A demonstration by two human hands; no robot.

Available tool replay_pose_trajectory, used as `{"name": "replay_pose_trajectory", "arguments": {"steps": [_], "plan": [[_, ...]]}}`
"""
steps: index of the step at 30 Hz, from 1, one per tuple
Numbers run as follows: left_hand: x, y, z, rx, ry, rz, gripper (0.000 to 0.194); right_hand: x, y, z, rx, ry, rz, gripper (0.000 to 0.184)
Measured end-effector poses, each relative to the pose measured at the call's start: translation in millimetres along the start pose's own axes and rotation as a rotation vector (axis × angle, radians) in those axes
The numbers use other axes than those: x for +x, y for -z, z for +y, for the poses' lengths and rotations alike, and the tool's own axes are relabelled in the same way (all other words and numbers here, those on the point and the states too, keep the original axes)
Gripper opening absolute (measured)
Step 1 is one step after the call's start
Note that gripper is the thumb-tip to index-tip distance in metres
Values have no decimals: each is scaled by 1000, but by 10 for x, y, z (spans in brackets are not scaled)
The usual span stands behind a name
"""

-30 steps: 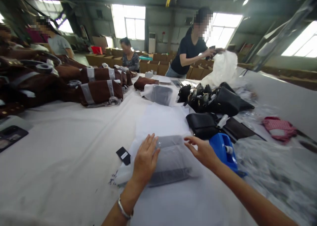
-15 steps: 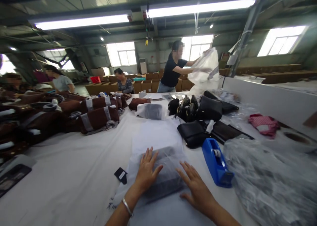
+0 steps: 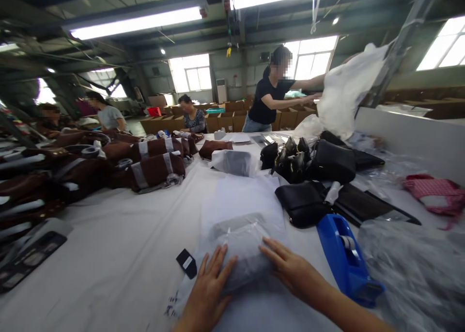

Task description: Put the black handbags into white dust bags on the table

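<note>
In front of me lies a dark flat bag, blurred under a translucent wrap (image 3: 241, 249), on white paper sheets (image 3: 243, 196). My left hand (image 3: 210, 286) rests open at the wrap's near left edge, fingers stretched. At the right side, my right hand (image 3: 290, 269) touches the wrap with extended fingers; its thumb is hidden. Neither hand grips anything. A black tag (image 3: 187, 263) with a white label lies just left of my left hand. The blue tape dispenser (image 3: 347, 259) stands right of my right hand.
Black bags (image 3: 303, 203) lie beyond the dispenser, near crumpled clear plastic (image 3: 414, 269) and a pink checked cloth (image 3: 434, 194). Brown bags (image 3: 160, 169) are piled at left, with a phone (image 3: 32, 261) nearer. A co-worker (image 3: 269, 94) across the table handles a white plastic sheet (image 3: 345, 89).
My left hand has slid off the bag's top towards me, and my right hand now touches the wrap. The wrap covers the bag more cloudily. The view has turned slightly left.
</note>
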State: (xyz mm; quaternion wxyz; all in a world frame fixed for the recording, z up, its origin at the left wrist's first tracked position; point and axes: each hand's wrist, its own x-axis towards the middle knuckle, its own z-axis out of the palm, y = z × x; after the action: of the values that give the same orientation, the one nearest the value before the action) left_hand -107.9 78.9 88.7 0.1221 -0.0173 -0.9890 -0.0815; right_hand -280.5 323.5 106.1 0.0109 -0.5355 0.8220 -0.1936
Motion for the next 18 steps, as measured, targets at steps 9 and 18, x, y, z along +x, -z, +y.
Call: {"name": "replay_pose_trajectory", "arguments": {"steps": [9,18], "plan": [[993,537,-684,-231,123,183,75,1201,795,451,104,51,29,65],[1581,577,-1125,-470,218,-111,60,1964,851,767,322,-29,-243,38]]}}
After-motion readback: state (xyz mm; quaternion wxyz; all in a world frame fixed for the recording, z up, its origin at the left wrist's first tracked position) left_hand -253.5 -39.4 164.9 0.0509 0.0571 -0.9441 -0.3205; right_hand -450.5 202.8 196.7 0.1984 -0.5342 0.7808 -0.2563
